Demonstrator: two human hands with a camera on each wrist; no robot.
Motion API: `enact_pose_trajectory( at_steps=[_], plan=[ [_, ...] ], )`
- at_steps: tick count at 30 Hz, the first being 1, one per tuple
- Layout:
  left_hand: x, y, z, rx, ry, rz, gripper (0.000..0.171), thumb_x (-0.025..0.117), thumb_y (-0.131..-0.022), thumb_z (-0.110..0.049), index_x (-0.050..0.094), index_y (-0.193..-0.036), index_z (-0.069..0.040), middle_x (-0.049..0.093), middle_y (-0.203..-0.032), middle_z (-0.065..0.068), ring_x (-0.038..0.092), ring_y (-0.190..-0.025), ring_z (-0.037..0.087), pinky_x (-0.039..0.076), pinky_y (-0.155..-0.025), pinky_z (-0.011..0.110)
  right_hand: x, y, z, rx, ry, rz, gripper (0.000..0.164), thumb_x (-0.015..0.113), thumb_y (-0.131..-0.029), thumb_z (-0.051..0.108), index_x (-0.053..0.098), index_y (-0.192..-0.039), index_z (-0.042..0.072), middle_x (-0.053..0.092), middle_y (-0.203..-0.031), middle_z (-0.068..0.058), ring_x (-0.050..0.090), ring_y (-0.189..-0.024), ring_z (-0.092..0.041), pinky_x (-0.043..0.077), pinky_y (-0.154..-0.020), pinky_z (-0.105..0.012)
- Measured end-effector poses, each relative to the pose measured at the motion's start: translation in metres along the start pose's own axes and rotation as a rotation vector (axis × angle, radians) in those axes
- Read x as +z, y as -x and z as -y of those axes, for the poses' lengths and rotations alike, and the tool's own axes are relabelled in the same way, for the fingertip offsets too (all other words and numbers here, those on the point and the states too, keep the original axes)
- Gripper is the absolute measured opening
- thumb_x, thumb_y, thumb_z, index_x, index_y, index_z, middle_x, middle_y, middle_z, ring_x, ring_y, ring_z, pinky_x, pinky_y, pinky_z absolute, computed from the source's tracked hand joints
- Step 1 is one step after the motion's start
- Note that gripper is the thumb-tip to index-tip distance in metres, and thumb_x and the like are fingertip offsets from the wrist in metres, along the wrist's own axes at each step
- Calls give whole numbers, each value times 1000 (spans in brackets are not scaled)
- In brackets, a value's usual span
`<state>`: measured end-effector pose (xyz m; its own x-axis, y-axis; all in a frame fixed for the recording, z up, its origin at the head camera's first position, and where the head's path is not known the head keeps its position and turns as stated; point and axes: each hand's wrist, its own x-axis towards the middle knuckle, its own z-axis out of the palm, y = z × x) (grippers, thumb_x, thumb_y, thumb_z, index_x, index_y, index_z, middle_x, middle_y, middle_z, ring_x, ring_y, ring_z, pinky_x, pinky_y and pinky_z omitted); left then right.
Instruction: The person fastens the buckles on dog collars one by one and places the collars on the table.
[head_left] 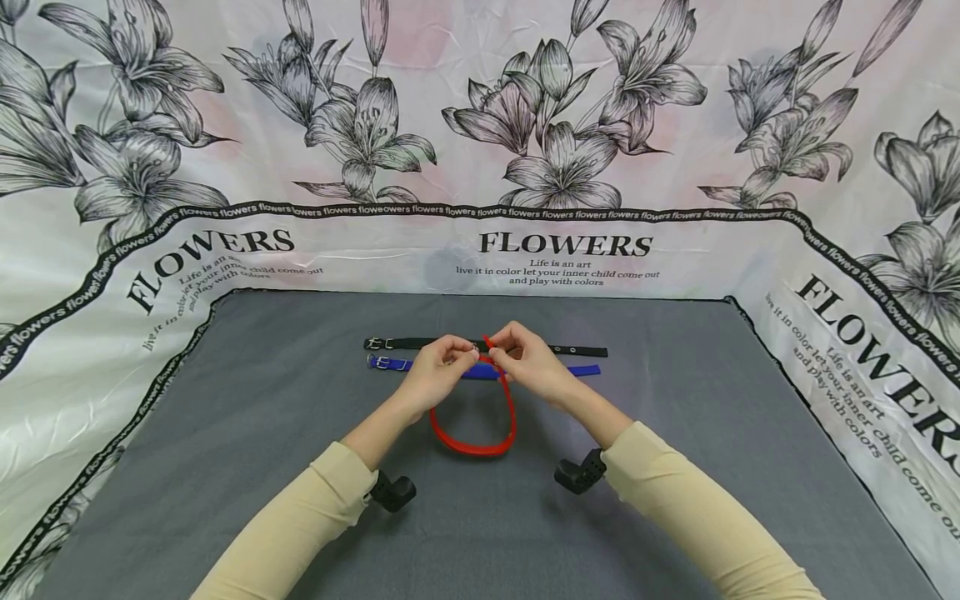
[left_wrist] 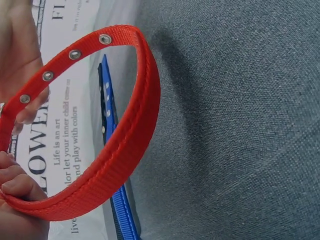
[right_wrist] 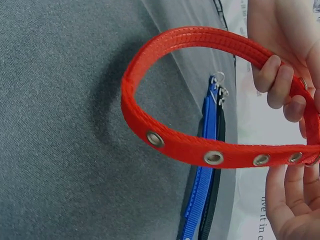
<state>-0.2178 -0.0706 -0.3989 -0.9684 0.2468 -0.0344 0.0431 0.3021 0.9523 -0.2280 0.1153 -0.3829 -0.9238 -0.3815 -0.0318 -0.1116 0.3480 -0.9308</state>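
Note:
A red collar (head_left: 474, 450) with metal eyelets along its strap hangs as a loop above the grey cloth. My left hand (head_left: 438, 367) grips its buckle end, fingers curled round the strap in the right wrist view. Thumb and fingers of my right hand (head_left: 531, 360) pinch the other end, close to the left fingertips. A short red tip pokes up between the two hands. The buckle itself is mostly hidden by the fingers. Behind the loop lie a blue collar (right_wrist: 200, 190) and a black collar (head_left: 581, 351), stretched out side by side.
Grey cloth (head_left: 300, 500) covers the table. A white flower-printed sheet (head_left: 375, 250) with lettering rises at the back and both sides. Black wrist cameras (head_left: 579, 472) stick out below the cream sleeves (head_left: 682, 508).

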Motion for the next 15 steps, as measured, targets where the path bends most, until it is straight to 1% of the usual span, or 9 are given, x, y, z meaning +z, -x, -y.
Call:
enact_pose_trajectory(
  at_steps=[2,5,7,12,15],
  plan=[
    [0,0,-1,5,-4,4,22,56,-92,-32,59,-104,-13,63,-102,16,54,-94,33,42,-69,30,-1,0,1,-2,7,20,17,54,-93,15,51,-108,6,59,-95,-10,58,-85,-34,51,-70,-38],
    [1,1,-2,17,-18,4,22,57,-92,-30,59,-105,-12,63,-102,15,54,-91,31,42,-67,29,-3,1,2,-13,20,54,12,54,-92,12,51,-103,7,59,-89,-10,56,-76,-28,49,-64,-32],
    [1,1,-2,21,-22,7,23,56,-92,-28,59,-107,-11,63,-102,16,55,-91,30,42,-67,29,-5,1,2,-19,23,77,11,53,-91,10,51,-101,7,58,-87,-10,57,-76,-30,48,-63,-31],
    [1,1,-3,31,-21,21,24,56,-92,-29,59,-108,-11,63,-103,12,55,-96,32,44,-70,29,-8,2,3,-16,25,123,11,52,-90,9,52,-100,6,59,-86,-10,58,-84,-42,50,-66,-33],
    [1,1,-3,38,-23,23,24,57,-91,-29,60,-108,-12,63,-102,11,55,-94,31,44,-70,30,-9,2,3,-1,27,151,13,53,-90,11,53,-102,6,58,-86,-9,58,-85,-41,50,-68,-33]
  ],
)
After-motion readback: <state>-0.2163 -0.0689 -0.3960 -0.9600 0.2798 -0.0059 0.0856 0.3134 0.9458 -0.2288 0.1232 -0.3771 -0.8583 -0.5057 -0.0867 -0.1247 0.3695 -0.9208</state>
